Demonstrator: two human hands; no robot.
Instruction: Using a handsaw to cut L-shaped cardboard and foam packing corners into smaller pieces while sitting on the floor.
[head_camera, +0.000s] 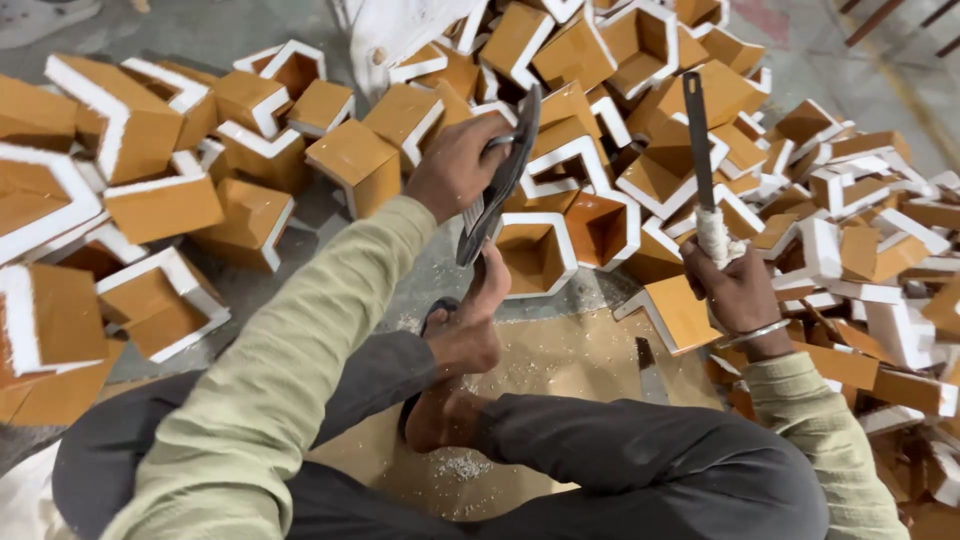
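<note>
Person sits cross-legged on the floor (230, 30), dark trousers, bare foot (462, 335) turned up at centre, olive sleeves. Under the legs lies a brown board (560, 360) dusted with pale shavings (462, 465); a second patch of shavings lies by the foot.

Left hand (455, 165): closed round a flat dark piece (500, 180), long and thin, held edge-on and tilted, lower end just above the toes. Material cannot be told.

Right hand (735, 290): closed round the cloth-wrapped grip of a file (700, 140), a straight dark bar, held nearly upright, tip pointing away from the body. A metal bangle (752, 333) sits on that wrist. File and flat piece are apart, not touching.

Beyond both hands: a large loose heap of hexagonal shelves (600, 225), orange-brown faces with white edges, some open side up, some tipped over. The heap runs from the left edge across to the right, nearest ones just beyond the foot. Bare grey floor shows at the far left and far right. A white object (395, 35) at top centre is partly out of view; kind cannot be told.
</note>
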